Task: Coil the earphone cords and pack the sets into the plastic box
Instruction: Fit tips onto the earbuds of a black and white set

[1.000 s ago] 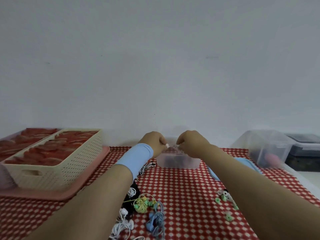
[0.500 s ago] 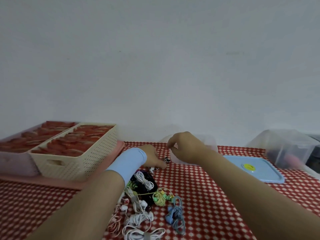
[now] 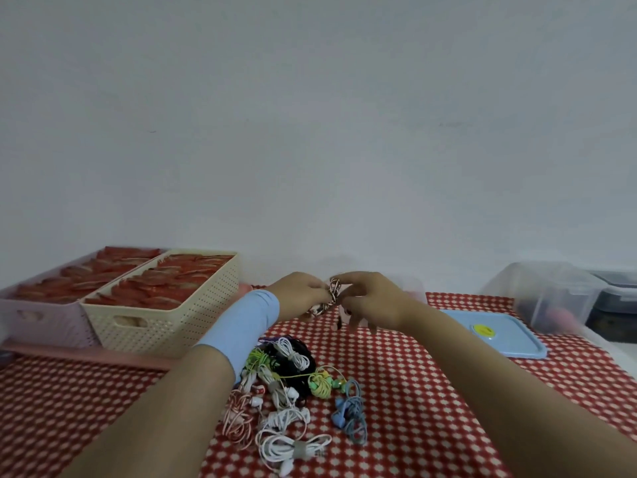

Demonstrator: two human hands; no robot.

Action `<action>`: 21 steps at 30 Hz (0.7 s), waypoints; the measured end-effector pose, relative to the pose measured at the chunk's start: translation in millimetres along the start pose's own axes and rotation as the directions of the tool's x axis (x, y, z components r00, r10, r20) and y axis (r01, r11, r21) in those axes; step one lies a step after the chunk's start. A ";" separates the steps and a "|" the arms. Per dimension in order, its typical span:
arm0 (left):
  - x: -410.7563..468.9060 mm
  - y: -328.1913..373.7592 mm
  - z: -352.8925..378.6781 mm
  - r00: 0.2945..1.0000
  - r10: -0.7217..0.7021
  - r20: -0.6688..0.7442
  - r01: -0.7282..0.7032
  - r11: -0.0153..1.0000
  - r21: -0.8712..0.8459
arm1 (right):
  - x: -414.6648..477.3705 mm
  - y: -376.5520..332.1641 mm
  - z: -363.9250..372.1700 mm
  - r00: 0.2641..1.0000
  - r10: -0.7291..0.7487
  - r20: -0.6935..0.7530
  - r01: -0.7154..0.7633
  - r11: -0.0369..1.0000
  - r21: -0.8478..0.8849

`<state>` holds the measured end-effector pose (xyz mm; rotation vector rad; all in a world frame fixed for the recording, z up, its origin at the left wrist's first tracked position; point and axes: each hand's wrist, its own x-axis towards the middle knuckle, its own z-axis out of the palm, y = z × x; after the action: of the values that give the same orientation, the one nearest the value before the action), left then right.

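Holding a pink-and-white striped earphone cord (image 3: 333,293) in the air between both hands, I have it just beyond the heap of coiled and tangled earphones (image 3: 293,384) in white, black, yellow-green, blue and pink. My left hand (image 3: 300,293), with a pale blue wristband (image 3: 241,326) behind it, grips the bunched part of the cord. My right hand (image 3: 368,301) pinches a loop of it between thumb and forefinger, the other fingers curled downward. The heap lies on a red-and-white checked tablecloth (image 3: 431,391). The small clear plastic box (image 3: 413,288) stands beyond the heap, mostly hidden behind my right hand and blurred. Right of the heap lies a flat pale blue lid with a yellow disc (image 3: 499,334), and farther right a large clear storage bin (image 3: 544,294). Left of the heap a cream perforated basket (image 3: 172,319) and a lilac basket (image 3: 44,322) sit on a pink tray (image 3: 86,353); both hold red items. A plain pale grey wall (image 3: 310,132) rises behind everything.
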<state>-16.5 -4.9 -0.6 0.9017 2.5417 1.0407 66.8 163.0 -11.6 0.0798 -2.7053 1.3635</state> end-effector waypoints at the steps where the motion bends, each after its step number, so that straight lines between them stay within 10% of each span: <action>1: -3.3 3.5 2.9 1.000 0.005 0.012 -0.004 0.995 -0.096 | -7.5 -0.3 -3.2 0.999 0.035 0.008 -0.035 0.995 0.094; 6: -19.3 24.0 30.5 0.998 -0.018 0.067 0.041 0.926 -0.376 | -43.8 9.2 -25.7 0.991 0.121 -0.051 -0.117 0.990 0.080; 21: -44.2 60.8 134.1 0.998 -0.013 0.066 -0.004 0.966 0.259 | -133.3 57.1 -61.2 0.957 0.278 -0.086 -0.285 0.955 -0.079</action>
<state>104.2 74.1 -53.8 0.9764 2.6621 0.6723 198.2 245.8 -37.4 -0.3716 -2.7915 1.2748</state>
